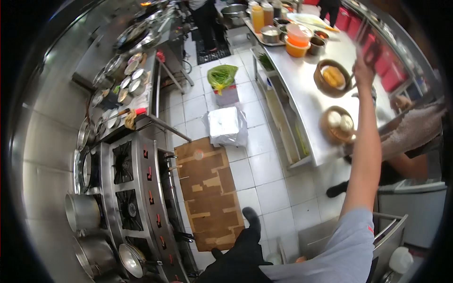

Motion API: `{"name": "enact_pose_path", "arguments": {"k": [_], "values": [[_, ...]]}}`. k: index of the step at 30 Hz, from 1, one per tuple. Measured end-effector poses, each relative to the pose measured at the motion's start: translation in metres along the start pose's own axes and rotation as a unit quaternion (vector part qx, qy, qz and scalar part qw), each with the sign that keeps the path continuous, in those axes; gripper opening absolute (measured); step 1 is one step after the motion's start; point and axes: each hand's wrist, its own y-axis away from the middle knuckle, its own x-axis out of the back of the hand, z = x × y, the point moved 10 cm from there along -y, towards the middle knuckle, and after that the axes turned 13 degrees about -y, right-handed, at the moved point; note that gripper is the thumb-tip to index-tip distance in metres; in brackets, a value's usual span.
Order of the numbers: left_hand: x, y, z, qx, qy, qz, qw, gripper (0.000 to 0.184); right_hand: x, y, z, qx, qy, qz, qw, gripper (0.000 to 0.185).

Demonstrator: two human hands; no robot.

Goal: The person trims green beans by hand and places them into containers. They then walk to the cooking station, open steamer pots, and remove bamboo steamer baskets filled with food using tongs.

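My right arm, in a grey sleeve, stretches over the steel table. At its end my right hand is smeared by motion and closed around something dark and blurred that I cannot make out. Just left of the hand stands a round steamer basket holding yellow food. Nearer me is a second steamer basket with white buns in it. My left hand does not show.
A person's arm reaches in at the right. Sauce bottles and an orange tub crowd the table's far end. A wrapped white box, a green bag and flattened cardboard lie along the floor. Gas burners line the left.
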Motion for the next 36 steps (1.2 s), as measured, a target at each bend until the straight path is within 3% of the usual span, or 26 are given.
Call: {"name": "enact_pose_path", "arguments": {"k": [2,3,4,5,6,7,8,9,10,11,12,13,14,16,19,21,22,24,26,29,30,31,32,33,34,36], "values": [[0.006,-0.074,-0.049,-0.024,-0.056,0.005,0.998,0.044,-0.021,0.005,-0.014,0.086,0.049,-0.089,0.991,0.02],[0.015,-0.037,0.027,-0.038,-0.069,0.053,0.995,0.019,-0.03,0.015,-0.018,0.117,0.065,-0.119,0.984,0.019],[0.022,-0.006,0.075,-0.067,-0.112,0.097,0.987,0.021,-0.044,0.025,-0.023,0.151,0.076,-0.157,0.973,0.019],[0.038,0.024,0.119,-0.151,-0.098,0.207,0.962,0.023,-0.059,0.04,-0.03,0.185,0.077,-0.198,0.96,0.02],[0.054,0.04,0.135,-0.145,-0.086,0.264,0.95,0.021,-0.077,0.057,-0.038,0.215,0.065,-0.24,0.944,0.022],[0.077,0.087,0.176,-0.227,-0.082,0.36,0.901,0.02,-0.095,0.077,-0.047,0.235,0.041,-0.282,0.929,0.025],[0.104,0.096,0.164,-0.267,-0.091,0.47,0.837,0.021,-0.111,0.099,-0.06,0.237,-0.004,-0.321,0.917,0.028],[0.13,0.126,0.159,-0.223,-0.037,0.531,0.817,0.021,-0.127,0.122,-0.068,0.227,-0.064,-0.355,0.905,0.031],[0.156,0.159,0.147,-0.138,0.0,0.55,0.824,0.021,-0.149,0.156,-0.087,0.094,-0.161,-0.354,0.917,0.011],[0.183,0.178,0.111,-0.091,-0.041,0.623,0.776,0.024,-0.169,0.194,-0.106,-0.034,-0.263,-0.321,0.909,0.016],[0.204,0.223,0.094,-0.104,-0.061,0.721,0.682,0.026,-0.186,0.228,-0.118,-0.067,-0.255,-0.33,0.906,0.021],[0.22,0.266,0.075,-0.086,-0.019,0.758,0.647,0.028,-0.204,0.263,-0.131,-0.101,-0.247,-0.338,0.903,0.027],[0.239,0.28,0.026,-0.014,-0.083,0.804,0.588,0.03,-0.221,0.299,-0.143,-0.133,-0.237,-0.345,0.898,0.033],[0.268,0.324,-0.043,0.075,-0.119,0.815,0.563,0.035,-0.257,0.385,-0.19,-0.123,-0.264,-0.485,0.825,0.031],[0.302,0.331,-0.158,0.176,-0.094,0.757,0.622,0.046,-0.3,0.51,-0.235,-0.183,-0.333,-0.568,0.73,0.029],[0.312,0.308,-0.208,0.178,-0.101,0.693,0.691,0.054,-0.317,0.59,-0.285,-0.191,-0.348,-0.599,0.696,0.026],[0.316,0.295,-0.224,0.162,-0.121,0.673,0.712,0.057,-0.328,0.635,-0.306,-0.241,-0.395,-0.641,0.613,0.025],[0.32,0.264,-0.243,0.097,-0.112,0.607,0.781,0.055,-0.339,0.707,-0.34,-0.289,-0.37,-0.659,0.589,0.024],[0.326,0.243,-0.254,0.053,-0.118,0.596,0.792,0.054,-0.342,0.78,-0.389,-0.28,-0.392,-0.7,0.527,0.022],[0.341,0.254,-0.245,0.059,-0.172,0.581,0.793,0.03,-0.339,0.869,-0.448,-0.291,-0.339,-0.709,0.546,0.023],[0.343,0.262,-0.245,0.065,-0.182,0.573,0.797,0.026,-0.338,0.897,-0.469,-0.28,-0.349,-0.735,0.509,0.025],[0.348,0.261,-0.26,0.066,-0.176,0.573,0.798,0.026,-0.331,0.918,-0.499,-0.237,-0.338,-0.745,0.524,0.028],[0.354,0.261,-0.269,0.049,-0.18,0.583,0.791,0.024,-0.333,0.944,-0.511,-0.253,-0.362,-0.761,0.476,0.03],[0.357,0.266,-0.272,0.031,-0.184,0.593,0.783,0.022,-0.323,0.962,-0.529,-0.274,-0.33,-0.749,0.505,0.03],[0.359,0.281,-0.282,0.032,-0.188,0.618,0.763,0.022,-0.324,0.985,-0.543,-0.245,-0.368,-0.773,0.456,0.028],[0.366,0.309,-0.321,0.036,-0.118,0.652,0.748,0.023,-0.317,1.023,-0.571,-0.251,-0.364,-0.786,0.433,0.026]]}}
